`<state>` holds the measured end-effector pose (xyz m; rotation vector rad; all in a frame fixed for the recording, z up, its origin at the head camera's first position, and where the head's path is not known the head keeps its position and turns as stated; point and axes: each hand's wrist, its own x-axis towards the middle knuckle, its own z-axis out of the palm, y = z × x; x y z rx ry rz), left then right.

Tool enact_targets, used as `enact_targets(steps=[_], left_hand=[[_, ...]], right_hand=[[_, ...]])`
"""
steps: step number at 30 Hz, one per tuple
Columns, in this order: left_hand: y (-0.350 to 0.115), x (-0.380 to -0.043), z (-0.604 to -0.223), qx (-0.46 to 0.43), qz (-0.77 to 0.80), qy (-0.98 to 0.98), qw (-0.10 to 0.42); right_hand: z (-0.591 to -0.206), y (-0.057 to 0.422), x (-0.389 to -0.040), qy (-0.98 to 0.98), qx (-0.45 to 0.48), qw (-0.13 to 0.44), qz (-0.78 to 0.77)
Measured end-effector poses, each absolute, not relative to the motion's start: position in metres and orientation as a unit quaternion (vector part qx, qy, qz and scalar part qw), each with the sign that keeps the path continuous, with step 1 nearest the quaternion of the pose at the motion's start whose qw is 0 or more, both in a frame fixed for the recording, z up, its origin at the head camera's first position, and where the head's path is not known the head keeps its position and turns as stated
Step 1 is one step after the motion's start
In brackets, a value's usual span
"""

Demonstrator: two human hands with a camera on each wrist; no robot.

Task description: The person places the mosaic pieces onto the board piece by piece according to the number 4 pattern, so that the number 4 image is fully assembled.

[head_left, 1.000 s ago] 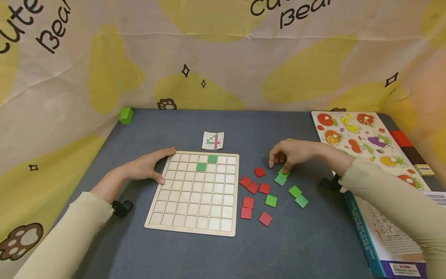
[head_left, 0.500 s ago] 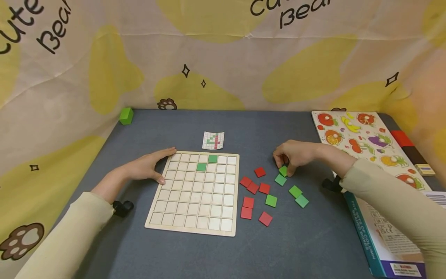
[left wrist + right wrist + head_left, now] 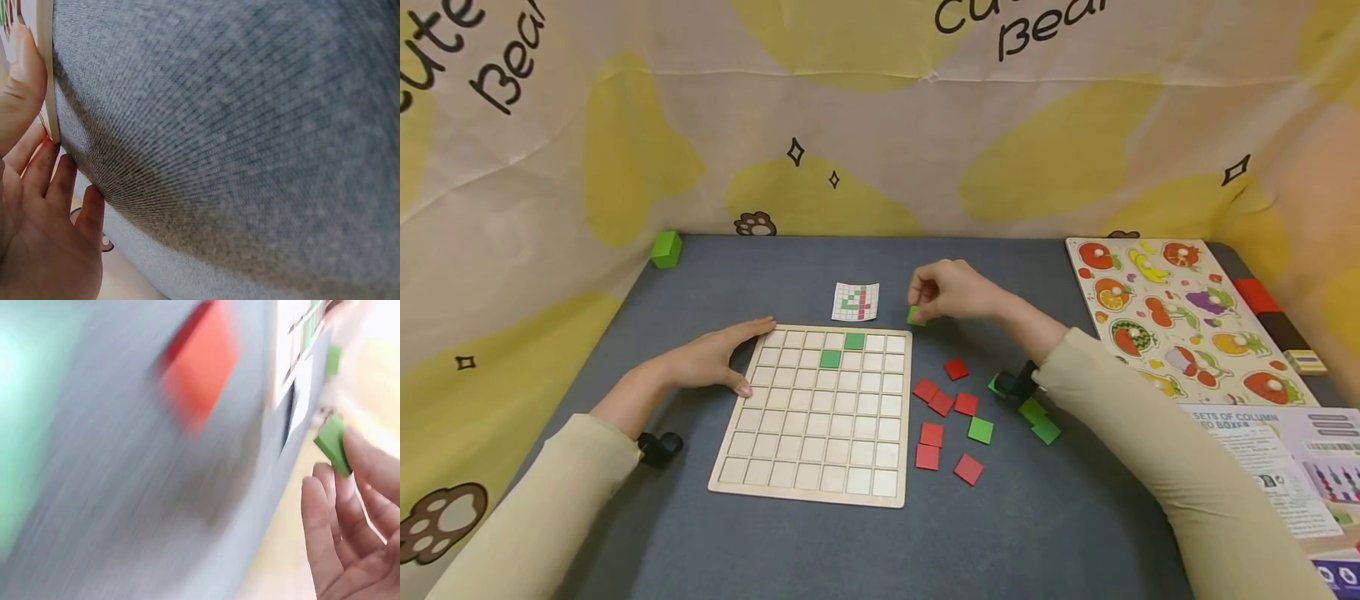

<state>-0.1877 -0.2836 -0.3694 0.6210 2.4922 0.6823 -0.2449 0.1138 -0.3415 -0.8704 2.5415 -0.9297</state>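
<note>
A wooden grid board [image 3: 715, 487] lies on the dark table, with two green tiles set in its upper cells, one of them a green square [image 3: 854, 341]. My left hand [image 3: 709, 358] rests on the board's left edge, thumb on the rim and fingers extended along the far corner. Just beyond the board's far right corner, my right hand [image 3: 955, 290] pinches a green tile [image 3: 333, 444] between thumb and fingers, above the table. Behind the board lies a small pattern card [image 3: 855, 302] with green and red squares.
Right of the board lie several loose red tiles [image 3: 968, 469] and green tiles [image 3: 980, 430], some partly under my right wrist. A fruit puzzle board [image 3: 1180, 325] and a printed box [image 3: 1262, 467] stand at the right. A green block [image 3: 666, 249] sits far left.
My right hand has picked a green tile from the pile and carried it left and away from me, near the board's far right corner. My left hand stays on the board.
</note>
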Motion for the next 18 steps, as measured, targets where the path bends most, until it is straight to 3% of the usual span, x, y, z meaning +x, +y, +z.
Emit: enact_targets(steps=[10, 18], left_hand=[[-0.283, -0.189, -0.37, 0.227, 0.247, 0.912, 0.238], [-0.284, -0.188, -0.37, 0.223, 0.246, 0.912, 0.24]], right_hand=[[-0.35, 0.014, -0.225, 0.864, -0.296, 0.167, -0.372], [-0.36, -0.029, -0.206, 0.862, -0.309, 0.196, -0.351]])
